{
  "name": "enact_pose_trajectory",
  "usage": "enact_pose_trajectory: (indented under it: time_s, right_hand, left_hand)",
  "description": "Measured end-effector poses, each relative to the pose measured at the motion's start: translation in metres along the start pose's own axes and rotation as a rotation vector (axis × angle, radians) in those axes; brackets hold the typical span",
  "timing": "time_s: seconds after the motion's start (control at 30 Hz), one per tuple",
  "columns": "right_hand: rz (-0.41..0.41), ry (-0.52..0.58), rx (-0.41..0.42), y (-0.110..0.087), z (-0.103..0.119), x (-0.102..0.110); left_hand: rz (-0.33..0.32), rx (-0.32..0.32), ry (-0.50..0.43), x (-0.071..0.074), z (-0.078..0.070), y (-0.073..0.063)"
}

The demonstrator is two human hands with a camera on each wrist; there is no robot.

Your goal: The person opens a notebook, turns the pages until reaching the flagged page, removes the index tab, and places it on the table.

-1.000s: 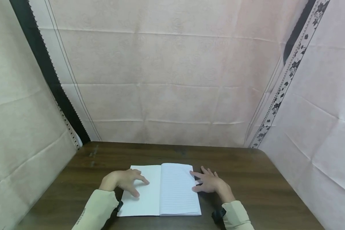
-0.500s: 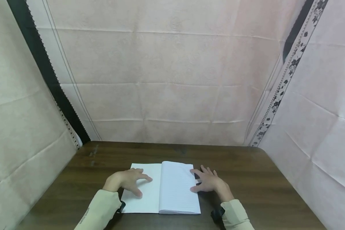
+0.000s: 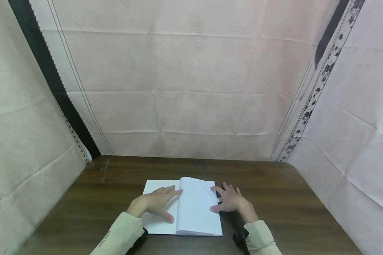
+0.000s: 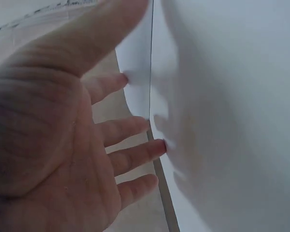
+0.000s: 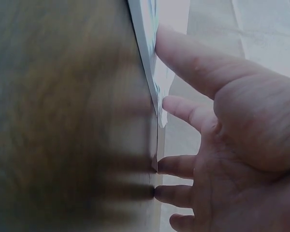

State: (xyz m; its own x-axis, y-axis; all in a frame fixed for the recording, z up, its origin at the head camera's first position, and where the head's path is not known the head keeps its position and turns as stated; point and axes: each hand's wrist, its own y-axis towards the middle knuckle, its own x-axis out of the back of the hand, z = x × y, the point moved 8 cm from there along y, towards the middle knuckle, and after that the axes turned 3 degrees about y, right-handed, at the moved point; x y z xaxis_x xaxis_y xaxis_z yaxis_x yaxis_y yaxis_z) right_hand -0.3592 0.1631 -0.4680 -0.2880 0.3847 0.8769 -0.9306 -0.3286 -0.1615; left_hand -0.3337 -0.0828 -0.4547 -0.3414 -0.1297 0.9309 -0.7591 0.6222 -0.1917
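Observation:
An open notebook (image 3: 198,209) lies flat, its left page blank and its right page lined. The right-hand pages bulge near the spine, with the top edge curving up. My left hand (image 3: 157,203) is over the blank page, fingers spread, with the index fingertip and thumb close to the spine; in the left wrist view its fingers (image 4: 135,157) reach toward the fold between the pages. My right hand (image 3: 232,202) is at the right edge, thumb and index fingertip on the lined page. Its other fingers (image 5: 176,166) extend past the edge toward the table in the right wrist view.
The notebook lies near the front of a dark wooden table (image 3: 121,177). Pale creased cloth hangs behind it (image 3: 191,88) and along both sides. Dark bands (image 3: 48,67) and a floral strip run along the corners. A black wrist device (image 3: 240,237) shows at the right cuff.
My left hand has slid rightward across the blank page to the spine. The right-hand pages bulge more near the spine, and my right hand stays at the outer edge almost unmoved.

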Motion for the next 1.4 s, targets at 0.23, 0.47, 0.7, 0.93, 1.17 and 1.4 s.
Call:
enact_pose_trajectory:
  time_s: [0.23, 0.47, 0.7, 0.93, 1.17, 1.4]
  right_hand:
    - [0.005, -0.019, -0.031, 0.004, 0.0, -0.003]
    - [-0.004, -0.03, -0.043, 0.003, 0.002, -0.002]
    - [-0.026, -0.05, -0.029, 0.001, 0.005, -0.002]
    - [-0.023, -0.066, -0.043, 0.001, 0.006, -0.001]
    - [-0.026, -0.079, -0.054, 0.003, 0.007, -0.001]
    - [-0.012, -0.076, -0.062, 0.002, 0.007, -0.001]
  left_hand:
    - [-0.031, -0.075, 0.052, -0.005, -0.023, 0.005]
    - [-0.035, -0.116, 0.16, -0.011, -0.044, 0.008]
    - [-0.065, -0.195, 0.243, -0.018, -0.063, 0.01]
    - [-0.092, -0.25, 0.29, -0.021, -0.073, 0.012]
    - [-0.118, -0.297, 0.273, -0.021, -0.078, 0.012]
    - [-0.103, -0.312, 0.231, -0.02, -0.077, 0.013]
